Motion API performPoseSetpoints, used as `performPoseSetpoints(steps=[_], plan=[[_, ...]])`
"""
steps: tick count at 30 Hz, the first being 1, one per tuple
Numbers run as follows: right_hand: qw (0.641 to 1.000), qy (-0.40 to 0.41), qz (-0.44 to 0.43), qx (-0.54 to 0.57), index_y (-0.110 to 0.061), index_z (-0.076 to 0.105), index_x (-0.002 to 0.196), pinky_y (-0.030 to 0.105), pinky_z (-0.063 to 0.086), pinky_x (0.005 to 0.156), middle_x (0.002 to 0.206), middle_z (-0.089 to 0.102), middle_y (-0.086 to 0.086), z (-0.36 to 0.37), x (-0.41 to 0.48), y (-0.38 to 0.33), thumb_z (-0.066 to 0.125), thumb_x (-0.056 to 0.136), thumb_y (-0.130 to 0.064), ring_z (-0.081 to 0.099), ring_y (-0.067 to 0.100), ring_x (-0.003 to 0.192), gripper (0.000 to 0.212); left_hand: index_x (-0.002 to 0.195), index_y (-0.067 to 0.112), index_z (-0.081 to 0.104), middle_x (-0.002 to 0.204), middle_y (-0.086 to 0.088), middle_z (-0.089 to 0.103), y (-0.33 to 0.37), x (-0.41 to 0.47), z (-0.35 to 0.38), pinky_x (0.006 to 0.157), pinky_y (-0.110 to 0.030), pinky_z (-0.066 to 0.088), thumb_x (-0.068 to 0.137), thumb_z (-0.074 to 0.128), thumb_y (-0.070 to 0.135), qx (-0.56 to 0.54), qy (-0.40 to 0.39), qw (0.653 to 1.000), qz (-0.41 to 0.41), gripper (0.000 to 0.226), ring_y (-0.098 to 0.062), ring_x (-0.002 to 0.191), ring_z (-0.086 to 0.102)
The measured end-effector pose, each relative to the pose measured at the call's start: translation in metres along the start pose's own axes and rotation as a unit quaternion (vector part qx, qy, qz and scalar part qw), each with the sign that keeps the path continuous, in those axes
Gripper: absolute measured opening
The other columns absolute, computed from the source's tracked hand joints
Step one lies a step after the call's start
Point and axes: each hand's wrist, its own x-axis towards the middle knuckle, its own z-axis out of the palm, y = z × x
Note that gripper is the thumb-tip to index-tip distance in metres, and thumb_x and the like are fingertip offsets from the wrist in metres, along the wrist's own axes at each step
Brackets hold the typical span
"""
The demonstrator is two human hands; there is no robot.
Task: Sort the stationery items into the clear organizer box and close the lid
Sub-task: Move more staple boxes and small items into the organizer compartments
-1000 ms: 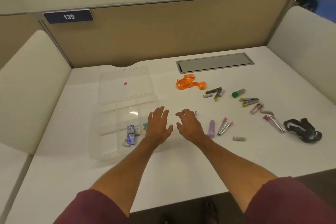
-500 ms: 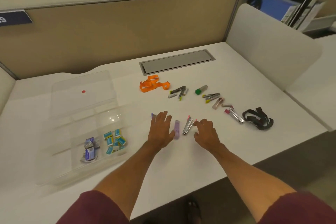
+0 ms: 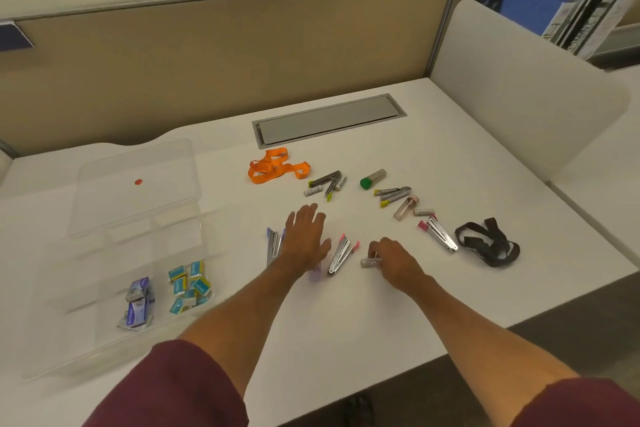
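You are midway through the sorting. The clear plastic organizer box [image 3: 114,274] sits on the white bench [image 3: 346,322] with its hinged clear lid [image 3: 138,184] thrown back, and only two of its compartments hold anything.

Your right hand [image 3: 394,262] pinches a small pale labelled tube [image 3: 370,261], well to the right of the box. Your left hand [image 3: 304,241] lies flat, fingers straight, between the box and the right hand. It covers most of a lilac thing [image 3: 315,274]; I cannot tell whether it presses on it.

The next move, I judge, is to lift the tube, carry it across to the box and drop it into an unused compartment.

Right of the box I count:
- six small metal staplers: one purple-ended stapler [image 3: 273,246] nearest the box, two pink-ended staplers [image 3: 341,253], two yellow-ended staplers [image 3: 393,192] and one pale pink stapler [image 3: 405,206]
- four pale tubes, including the one you hold
- one green-capped tube [image 3: 372,178]
- one orange lanyard [image 3: 273,168]
- one black lanyard [image 3: 488,243], farthest from the box

Inside the box are a heap of purple packets [image 3: 136,305] and a heap of teal packets [image 3: 188,284], both too jumbled to count.
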Motion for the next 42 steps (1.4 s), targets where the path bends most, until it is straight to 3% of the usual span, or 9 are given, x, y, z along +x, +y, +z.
performPoseSetpoints(steps=[6,11,17,22,27,31,35,38,42], plan=[[0.998,0.042,-0.014,0.035,-0.008,0.055,0.108,0.035,0.042,0.081,0.115,0.053,0.010,-0.033,0.058,-0.004,0.045,0.086,0.006,0.046,0.026,0.111,0.028,0.142,0.011,0.036,0.158,-0.010,0.021,-0.005,0.038,-0.004,0.119,-0.038,0.018,0.095,0.050,0.037,-0.014,-0.002,0.998,-0.055,0.055,-0.027,0.145,0.021],[0.993,0.055,-0.065,0.086,-0.006,0.054,0.097,0.033,0.038,0.072,0.105,0.055,0.013,-0.054,0.106,-0.009,0.054,0.082,0.000,0.046,0.022,0.090,0.016,0.151,0.012,0.019,0.162,-0.008,0.004,-0.012,0.070,0.005,0.121,-0.039,0.012,0.097,0.045,0.041,-0.020,-0.055,0.993,-0.104,0.066,-0.027,0.149,0.007],[0.991,0.070,-0.094,0.057,-0.006,0.054,0.097,0.035,0.039,0.073,0.102,0.055,0.012,-0.061,0.141,-0.010,0.051,0.081,0.001,0.049,0.028,0.100,0.017,0.152,0.009,0.012,0.162,-0.007,0.001,-0.016,0.099,0.016,0.120,-0.039,0.016,0.100,0.042,0.035,-0.068,-0.072,0.986,-0.136,0.065,-0.025,0.150,0.004],[0.991,0.080,-0.097,0.052,-0.007,0.054,0.098,0.034,0.037,0.071,0.104,0.055,0.010,-0.063,0.156,-0.009,0.050,0.081,0.003,0.047,0.027,0.100,0.019,0.147,0.010,0.027,0.155,-0.009,0.031,-0.021,0.100,0.028,0.114,-0.037,0.031,0.100,0.042,0.022,-0.059,-0.025,0.988,-0.137,0.051,-0.025,0.140,0.034],[0.990,0.076,-0.102,0.063,-0.007,0.055,0.097,0.033,0.038,0.070,0.101,0.059,0.011,-0.062,0.164,-0.011,0.050,0.081,0.007,0.052,0.029,0.096,0.022,0.130,0.011,0.050,0.130,-0.010,0.055,-0.024,0.105,0.028,0.094,-0.035,0.048,0.097,0.050,0.016,-0.040,0.010,0.990,-0.138,0.033,-0.025,0.114,0.053],[0.989,0.070,-0.101,0.079,-0.012,0.060,0.104,0.038,0.046,0.078,0.102,0.063,0.012,-0.059,0.163,-0.015,0.048,0.085,0.005,0.058,0.030,0.098,0.028,0.135,0.013,0.043,0.122,-0.011,0.057,-0.023,0.108,0.027,0.086,-0.035,0.052,0.095,0.053,0.010,-0.035,0.001,0.989,-0.140,0.041,-0.026,0.106,0.056],[0.992,0.056,-0.100,0.059,-0.009,0.063,0.119,0.041,0.046,0.095,0.119,0.059,0.014,-0.057,0.156,-0.020,0.048,0.090,0.004,0.055,0.031,0.114,0.035,0.132,0.012,0.047,0.120,-0.011,0.057,-0.021,0.107,0.027,0.088,-0.035,0.054,0.091,0.058,0.005,-0.054,-0.006,0.987,-0.154,0.043,-0.025,0.105,0.057],[0.992,0.062,-0.096,0.044,-0.008,0.063,0.119,0.041,0.047,0.095,0.120,0.058,0.014,-0.057,0.151,-0.026,0.049,0.090,0.006,0.054,0.031,0.115,0.035,0.122,0.009,0.057,0.121,-0.012,0.055,-0.022,0.103,0.025,0.089,-0.033,0.053,0.092,0.056,0.005,-0.058,-0.007,0.985,-0.162,0.030,-0.024,0.105,0.055],[0.993,0.068,-0.085,0.045,-0.008,0.063,0.112,0.036,0.048,0.087,0.115,0.061,0.013,-0.059,0.142,-0.045,0.053,0.089,0.005,0.058,0.028,0.108,0.029,0.122,0.008,0.057,0.125,-0.011,0.052,-0.028,0.089,0.015,0.090,-0.029,0.051,0.091,0.057,0.002,-0.080,0.026,0.983,-0.163,0.032,-0.023,0.109,0.053]])
